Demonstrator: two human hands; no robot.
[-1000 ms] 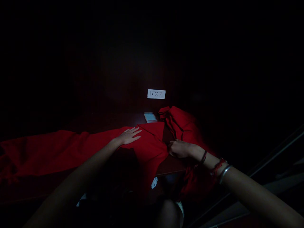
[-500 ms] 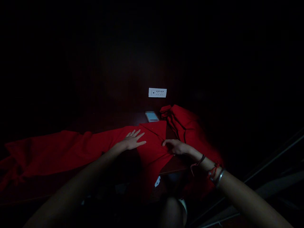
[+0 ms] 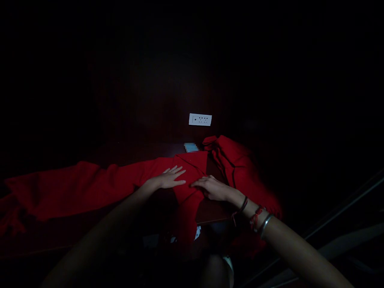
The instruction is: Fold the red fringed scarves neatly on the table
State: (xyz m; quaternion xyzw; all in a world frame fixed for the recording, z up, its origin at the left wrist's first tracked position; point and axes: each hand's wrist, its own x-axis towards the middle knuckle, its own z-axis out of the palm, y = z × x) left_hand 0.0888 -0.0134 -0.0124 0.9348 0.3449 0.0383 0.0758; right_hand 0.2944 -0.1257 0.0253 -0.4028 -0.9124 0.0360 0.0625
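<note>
"Red, matte, fringed fabric strip (image 3: 99, 188): where's it at, & what cd go wrong?"

"Across the dark red-brown wooden table (image 3: 214, 210), w/ one part hanging over the near edge. Main risk IMO: that part's weight drags the rest down if the left hand (image 3: 171, 179) lifts."

"Grip?"

"Left's flat on the cloth, fingers spread, gripping nothing. Right hand (image 3: 210, 187) is half-curled at the strip's R edge; can't tell if it's pinching any fabric."

"Other trouble?"

"Uneven pulling cd skew the diagonal crease. Red cord bracelet (image 3: 256, 220) might snag the crumpled red cloth heap (image 3: 240, 164) just R; can't tell if that's the same piece. Pale-blue flat rectangular item (image 3: 191, 147), blurred, lies just behind the strip, so a shove back cd knock it."

"Looks?"

"Bright-ish red nr the hands, almost black in shade. Soft ripples on the L, tasselled L end, smoother mid-section w/ that crease. V. dim light, so weave's unclear."
</note>
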